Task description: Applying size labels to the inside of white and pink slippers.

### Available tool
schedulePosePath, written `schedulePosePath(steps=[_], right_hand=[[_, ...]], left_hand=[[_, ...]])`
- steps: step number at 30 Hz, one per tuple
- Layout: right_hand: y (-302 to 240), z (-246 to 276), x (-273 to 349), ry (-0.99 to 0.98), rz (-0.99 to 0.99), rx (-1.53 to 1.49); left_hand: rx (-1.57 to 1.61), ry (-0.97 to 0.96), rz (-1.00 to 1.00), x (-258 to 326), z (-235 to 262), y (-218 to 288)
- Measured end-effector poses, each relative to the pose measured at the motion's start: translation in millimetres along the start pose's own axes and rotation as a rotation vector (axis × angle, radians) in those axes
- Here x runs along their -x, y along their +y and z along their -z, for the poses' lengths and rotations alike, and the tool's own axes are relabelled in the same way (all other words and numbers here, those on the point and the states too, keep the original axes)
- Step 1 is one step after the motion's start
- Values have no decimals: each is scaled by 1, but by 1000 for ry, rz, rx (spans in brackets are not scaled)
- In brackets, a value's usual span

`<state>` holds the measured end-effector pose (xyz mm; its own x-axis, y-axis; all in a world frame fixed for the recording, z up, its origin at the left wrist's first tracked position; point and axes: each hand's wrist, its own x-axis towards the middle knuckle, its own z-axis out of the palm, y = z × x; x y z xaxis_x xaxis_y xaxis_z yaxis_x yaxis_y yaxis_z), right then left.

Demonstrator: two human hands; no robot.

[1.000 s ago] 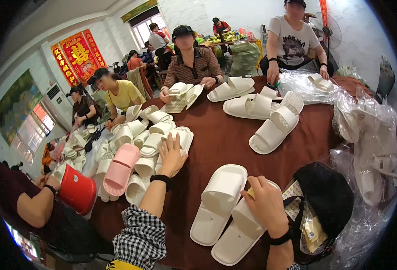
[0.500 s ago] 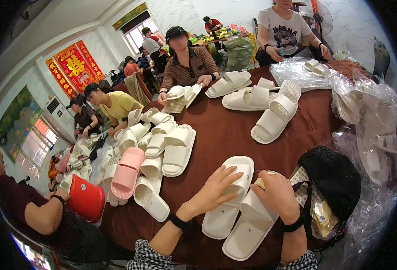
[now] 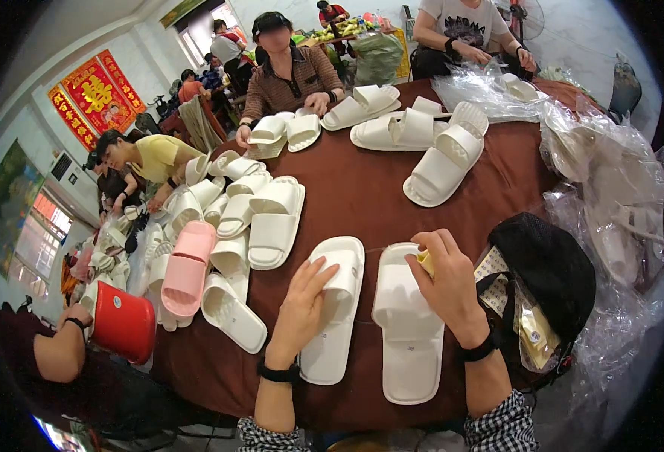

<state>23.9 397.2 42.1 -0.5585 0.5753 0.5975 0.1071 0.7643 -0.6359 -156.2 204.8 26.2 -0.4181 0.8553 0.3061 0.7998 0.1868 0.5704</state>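
Observation:
Two white slide slippers lie side by side in front of me with a gap between them. My left hand [image 3: 300, 305] rests on the left slipper [image 3: 326, 350], its fingers pressed together over the strap's outer side. My right hand [image 3: 452, 282] is at the strap and toe of the right slipper [image 3: 412, 361]. Between its curled fingers and thumb is a small yellow piece [image 3: 427, 261], mostly hidden by the hand. A thin, faint line shows on the cloth between the slippers.
A pile of white slippers [image 3: 275, 218] with a pink one [image 3: 189, 267] lies left. More white slippers [image 3: 445, 166] lie far right. A black bag [image 3: 546, 264] and clear plastic wrapping [image 3: 610, 248] are at my right. Co-workers sit around; one is near a red bin [image 3: 123, 324].
The two slippers, angled and close together before, now stand straighter and farther apart. My left hand has moved left with its slipper, its fingers drawn together. The view has shifted.

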Motion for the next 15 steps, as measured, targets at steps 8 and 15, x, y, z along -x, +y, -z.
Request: schedulePosePath(steps=[8, 15], right_hand=[[3, 22, 1, -569, 21, -106], [8, 19, 2, -590, 41, 27]], left_hand=[[3, 130, 81, 11, 7, -12], [106, 131, 167, 9, 11, -17]])
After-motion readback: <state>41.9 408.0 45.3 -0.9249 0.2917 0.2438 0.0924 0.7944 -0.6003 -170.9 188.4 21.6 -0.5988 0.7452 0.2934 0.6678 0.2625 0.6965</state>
